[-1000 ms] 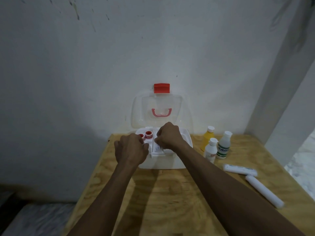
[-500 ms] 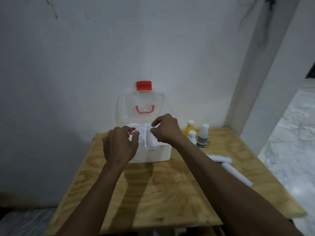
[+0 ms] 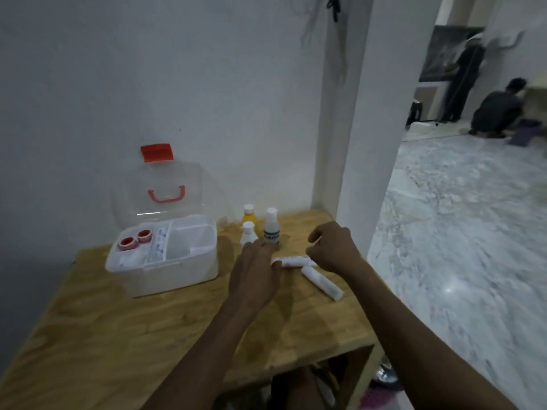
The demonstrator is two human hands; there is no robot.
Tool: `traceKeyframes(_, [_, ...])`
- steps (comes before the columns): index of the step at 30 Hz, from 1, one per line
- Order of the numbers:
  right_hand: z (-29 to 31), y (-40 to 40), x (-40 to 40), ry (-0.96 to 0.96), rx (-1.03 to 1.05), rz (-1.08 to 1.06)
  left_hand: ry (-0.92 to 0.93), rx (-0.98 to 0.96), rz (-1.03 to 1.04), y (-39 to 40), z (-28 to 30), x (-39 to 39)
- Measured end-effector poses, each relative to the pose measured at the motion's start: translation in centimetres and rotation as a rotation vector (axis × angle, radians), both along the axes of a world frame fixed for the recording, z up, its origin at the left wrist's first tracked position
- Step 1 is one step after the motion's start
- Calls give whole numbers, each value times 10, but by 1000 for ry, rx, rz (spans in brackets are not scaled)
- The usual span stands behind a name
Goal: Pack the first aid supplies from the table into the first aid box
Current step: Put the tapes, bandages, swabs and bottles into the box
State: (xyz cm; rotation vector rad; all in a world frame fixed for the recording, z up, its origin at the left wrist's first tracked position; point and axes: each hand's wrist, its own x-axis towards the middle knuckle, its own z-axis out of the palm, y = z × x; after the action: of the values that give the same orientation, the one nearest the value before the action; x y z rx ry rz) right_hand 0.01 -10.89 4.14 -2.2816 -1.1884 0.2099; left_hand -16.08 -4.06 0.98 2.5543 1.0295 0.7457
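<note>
Three bottles (image 3: 271, 226), two white rolls (image 3: 321, 283), two red-capped jars (image 3: 135, 240) in the box (image 3: 165, 270)

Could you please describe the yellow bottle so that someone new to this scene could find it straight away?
On the wooden table, look just right of the open first aid box, where three small bottles stand together. The yellow bottle is the rear left one, nearest the wall, and the only one with a yellow body.
</note>
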Motion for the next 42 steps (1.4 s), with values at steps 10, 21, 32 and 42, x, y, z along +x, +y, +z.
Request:
traceKeyframes(10, [-52, -1, 2, 21, -61, 11, 325, 44, -68, 25, -36, 51])
traceKeyframes(21, [-46, -14, 0, 93, -27, 20, 263, -78, -49, 8, -33, 25])
traceKeyframes(32, [31, -10, -64, 175, 198, 205, -8, -11, 38, -13, 43, -84])
traceKeyframes(42, [67, 69, -139, 108, 502, 418, -73, 59, 297, 53, 107, -150])
